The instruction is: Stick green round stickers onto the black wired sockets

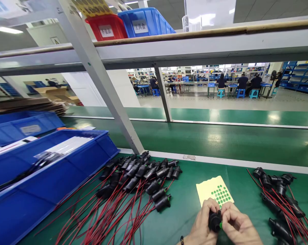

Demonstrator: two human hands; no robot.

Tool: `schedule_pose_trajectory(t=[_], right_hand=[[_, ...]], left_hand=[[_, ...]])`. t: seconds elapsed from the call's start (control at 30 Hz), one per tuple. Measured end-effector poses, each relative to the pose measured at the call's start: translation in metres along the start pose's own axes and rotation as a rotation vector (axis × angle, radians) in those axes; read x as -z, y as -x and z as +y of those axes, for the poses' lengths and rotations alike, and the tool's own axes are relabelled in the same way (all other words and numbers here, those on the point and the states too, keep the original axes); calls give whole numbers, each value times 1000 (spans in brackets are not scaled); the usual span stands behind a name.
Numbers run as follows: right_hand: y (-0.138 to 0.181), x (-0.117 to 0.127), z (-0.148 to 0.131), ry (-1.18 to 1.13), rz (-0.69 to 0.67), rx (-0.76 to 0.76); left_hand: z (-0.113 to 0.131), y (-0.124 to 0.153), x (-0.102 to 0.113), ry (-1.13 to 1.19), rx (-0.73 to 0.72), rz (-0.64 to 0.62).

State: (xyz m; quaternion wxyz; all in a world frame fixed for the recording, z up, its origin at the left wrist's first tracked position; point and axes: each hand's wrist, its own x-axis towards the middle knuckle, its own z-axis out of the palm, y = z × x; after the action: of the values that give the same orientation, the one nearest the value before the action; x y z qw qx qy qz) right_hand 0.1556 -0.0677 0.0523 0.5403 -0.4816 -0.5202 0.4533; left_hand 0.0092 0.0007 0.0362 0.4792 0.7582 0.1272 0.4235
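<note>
My left hand (202, 224) grips a black cylindrical connector (214, 221) at the bottom of the view. My right hand (239, 226) pinches its side, where a small green dot (220, 225) shows at my fingertips. Just beyond my hands lies a pale yellow sticker sheet (211, 190) with several green round stickers (220, 195). To the left lies a pile of black connectors with red wires (138, 177). A smaller group of the same connectors (279, 194) lies to the right.
Blue plastic bins (41, 183) stand at the left on the green table (184, 207). A grey slanted rack post (105, 88) rises ahead, with a red bin (106, 27) and a blue bin (146, 22) on the shelf above. Beyond it runs a green conveyor belt (220, 139). Other people sit at distant benches.
</note>
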Motion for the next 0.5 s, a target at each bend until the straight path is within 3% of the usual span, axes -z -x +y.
schedule_pose_trajectory(t=[0.4, 0.5], right_hand=[[3, -5, 7, 187, 97, 76], [5, -15, 8, 193, 207, 124]], left_hand=[[-3, 2, 0, 37, 2, -6], [-1, 2, 0, 23, 18, -4]])
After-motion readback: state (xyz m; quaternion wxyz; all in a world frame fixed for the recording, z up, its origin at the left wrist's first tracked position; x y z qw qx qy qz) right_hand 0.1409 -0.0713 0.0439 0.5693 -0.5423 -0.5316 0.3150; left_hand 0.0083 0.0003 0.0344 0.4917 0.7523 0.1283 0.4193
